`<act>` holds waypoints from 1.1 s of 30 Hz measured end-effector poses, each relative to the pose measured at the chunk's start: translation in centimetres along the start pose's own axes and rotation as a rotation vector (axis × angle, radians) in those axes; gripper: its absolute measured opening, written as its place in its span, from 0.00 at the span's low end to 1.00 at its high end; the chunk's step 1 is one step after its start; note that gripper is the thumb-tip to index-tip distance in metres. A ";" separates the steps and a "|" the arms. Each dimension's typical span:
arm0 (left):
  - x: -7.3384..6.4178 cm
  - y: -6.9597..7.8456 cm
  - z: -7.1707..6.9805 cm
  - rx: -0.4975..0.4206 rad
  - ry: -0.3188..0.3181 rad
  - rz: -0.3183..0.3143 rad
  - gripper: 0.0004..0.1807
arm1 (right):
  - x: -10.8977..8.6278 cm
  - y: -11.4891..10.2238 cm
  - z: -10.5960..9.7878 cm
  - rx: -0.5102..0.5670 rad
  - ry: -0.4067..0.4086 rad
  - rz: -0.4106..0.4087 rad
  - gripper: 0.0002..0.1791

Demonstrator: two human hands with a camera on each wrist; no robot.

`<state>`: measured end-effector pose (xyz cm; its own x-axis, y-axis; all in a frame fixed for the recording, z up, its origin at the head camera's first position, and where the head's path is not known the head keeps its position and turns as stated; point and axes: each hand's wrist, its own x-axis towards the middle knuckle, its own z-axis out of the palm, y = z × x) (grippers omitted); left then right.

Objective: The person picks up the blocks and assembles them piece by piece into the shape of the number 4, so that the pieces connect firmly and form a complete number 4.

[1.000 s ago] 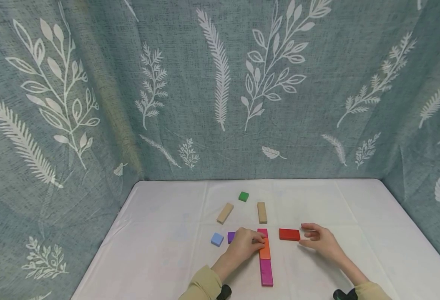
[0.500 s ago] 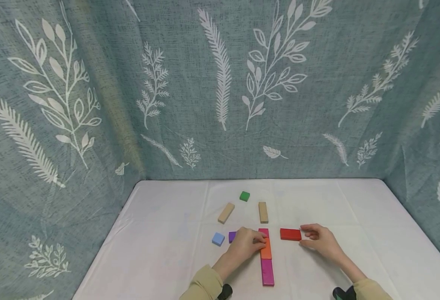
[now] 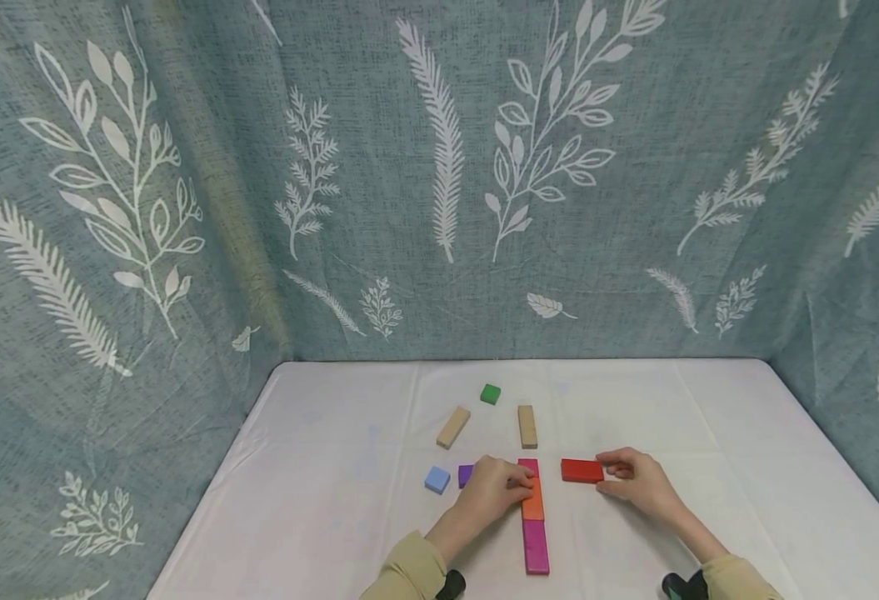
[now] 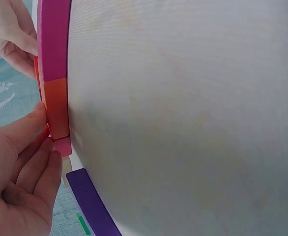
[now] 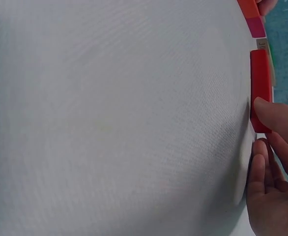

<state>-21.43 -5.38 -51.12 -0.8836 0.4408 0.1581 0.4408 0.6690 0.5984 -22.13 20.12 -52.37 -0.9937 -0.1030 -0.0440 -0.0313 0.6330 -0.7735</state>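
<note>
My left hand (image 3: 490, 493) pinches an orange block (image 3: 532, 502) at the centre front of the table. That block lies in a line between a magenta block (image 3: 536, 547) on the near side and a pink block (image 3: 528, 467) on the far side. In the left wrist view, the thumb touches the orange block (image 4: 56, 108) and the other fingers are bent beside the pink block (image 4: 62, 146). To the right, my right hand (image 3: 640, 481) pinches the right end of a red block (image 3: 581, 471), its thumb on the near side in the right wrist view. The red block lies apart from the line.
A purple block (image 3: 465, 476), partly behind my left hand, and a light blue block (image 3: 437, 479) lie to the left. Farther back are two wooden blocks (image 3: 453, 427) and a green block (image 3: 490, 394). A patterned curtain (image 3: 484, 300) stands behind the white table (image 3: 319, 483).
My right hand's fingers have come slightly left, closer onto the end of the red block. The left hand stays at the orange block, and the head view has shifted a little.
</note>
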 end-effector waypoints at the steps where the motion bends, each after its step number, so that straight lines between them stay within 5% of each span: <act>1: 0.0 0.0 0.0 0.000 0.000 0.000 0.04 | 0.0 0.0 0.0 0.000 0.001 -0.002 0.23; 33: 0.0 0.2 0.0 0.005 0.000 -0.009 0.04 | 0.2 -0.3 -0.2 -0.061 -0.010 0.005 0.23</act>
<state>-21.30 -5.27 -51.00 -0.8875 0.4349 0.1524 0.4335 0.6757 0.5962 -22.34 20.09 -52.06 -0.9928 -0.1073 -0.0540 -0.0334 0.6788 -0.7336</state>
